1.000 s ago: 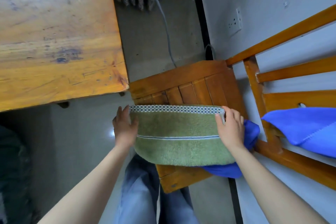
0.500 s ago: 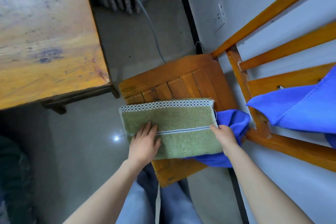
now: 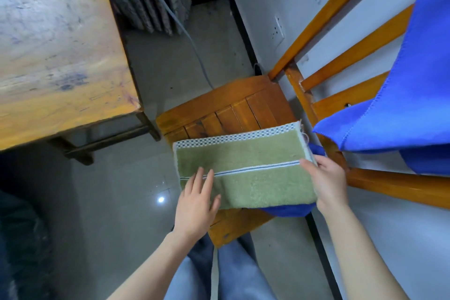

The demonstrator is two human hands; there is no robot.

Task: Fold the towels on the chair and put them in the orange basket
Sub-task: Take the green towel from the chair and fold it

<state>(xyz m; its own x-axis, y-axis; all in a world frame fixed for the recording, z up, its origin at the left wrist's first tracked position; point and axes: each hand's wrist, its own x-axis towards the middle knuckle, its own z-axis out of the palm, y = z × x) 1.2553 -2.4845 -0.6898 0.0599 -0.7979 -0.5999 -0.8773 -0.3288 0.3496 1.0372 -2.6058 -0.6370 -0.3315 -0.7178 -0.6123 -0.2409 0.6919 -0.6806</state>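
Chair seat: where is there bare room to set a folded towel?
Bare slats between the green towel and the seat's far rim; a front corner below the left hand. The green towel, over a blue towel, crowds the rest.

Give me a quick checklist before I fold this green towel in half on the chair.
1. Green towel lies flat on the chair seat: ok.
2. Left hand presses its left part, fingers straight: ok.
3. Right hand grips its right edge: ok.
4. Layers' edges aligned: cannot tell, lower layers hidden.
5. Blue towel underneath clear of the grip: not ok, it pokes out beside that hand.
6. Orange basket in reach: cannot tell, not in view.
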